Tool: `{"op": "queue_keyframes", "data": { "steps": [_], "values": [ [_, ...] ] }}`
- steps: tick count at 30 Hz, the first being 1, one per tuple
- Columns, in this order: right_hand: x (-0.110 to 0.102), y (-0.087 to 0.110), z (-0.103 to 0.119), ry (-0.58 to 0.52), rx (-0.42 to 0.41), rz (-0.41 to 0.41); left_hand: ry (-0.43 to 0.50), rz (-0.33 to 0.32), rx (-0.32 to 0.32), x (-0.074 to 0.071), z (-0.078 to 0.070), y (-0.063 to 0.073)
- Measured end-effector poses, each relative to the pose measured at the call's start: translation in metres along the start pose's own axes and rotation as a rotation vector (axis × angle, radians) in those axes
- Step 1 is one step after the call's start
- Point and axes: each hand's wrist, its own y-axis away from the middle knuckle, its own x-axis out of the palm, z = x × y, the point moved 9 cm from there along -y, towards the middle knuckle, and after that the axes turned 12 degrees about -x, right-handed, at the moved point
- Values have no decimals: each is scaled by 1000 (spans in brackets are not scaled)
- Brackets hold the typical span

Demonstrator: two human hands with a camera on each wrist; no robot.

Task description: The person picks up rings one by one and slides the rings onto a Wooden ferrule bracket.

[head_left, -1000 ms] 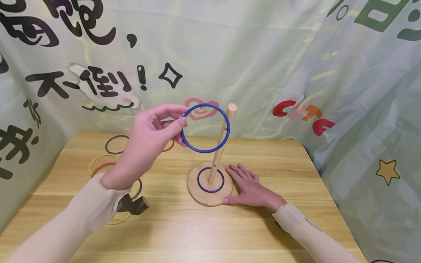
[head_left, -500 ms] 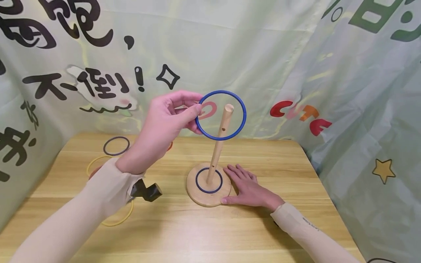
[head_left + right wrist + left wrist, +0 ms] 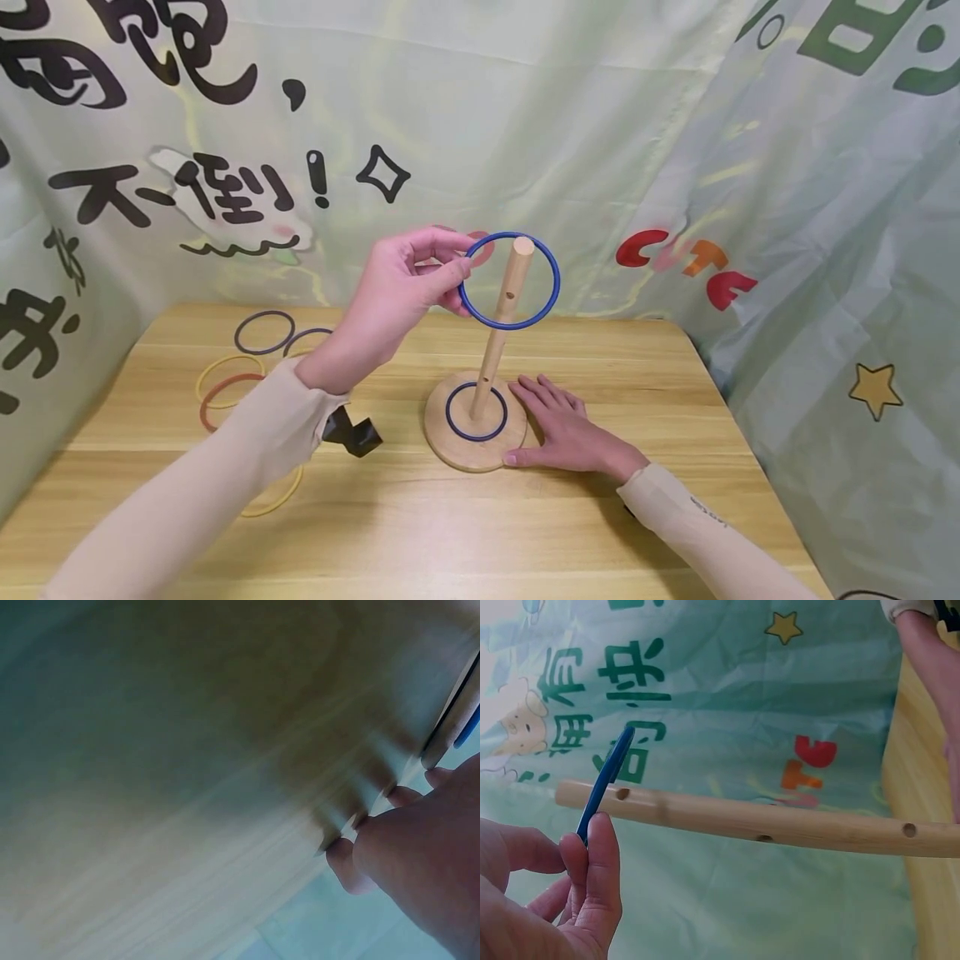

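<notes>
My left hand pinches a blue ring at its left side, between thumb and fingers. The ring encircles the top part of a wooden peg and sits tilted. In the left wrist view, the ring appears nearly edge-on and crosses the peg just below its tip. Holes are drilled along the peg. It rises from a round wooden base, where a dark blue ring lies around its foot. With fingers spread, my right hand rests on the table, its thumb and fingertips at the base's right rim.
Several rings lie on the left of the wooden table: a dark purple ring, a red ring and a yellow ring among them. My left forearm hides part of them. A printed cloth hangs behind the table.
My left hand has carried the blue ring right, up over the peg's tip, then down a little around it. The right hand stays beside the base.
</notes>
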Motion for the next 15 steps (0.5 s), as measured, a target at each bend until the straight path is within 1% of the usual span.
{"op": "queue_keyframes", "data": {
  "steps": [3, 6, 10, 15],
  "values": [
    [0, 1, -2, 9, 0, -4, -5, -18, -32, -2, 12, -2],
    [1, 1, -3, 9, 1, -3, -30, -45, -74, -5, 28, -3],
    [2, 1, -3, 8, -1, 3, -75, -64, -126, -9, 54, -3],
    [2, 0, -3, 23, -7, 5, -102, -74, -197, -15, 87, -2]
  ]
}}
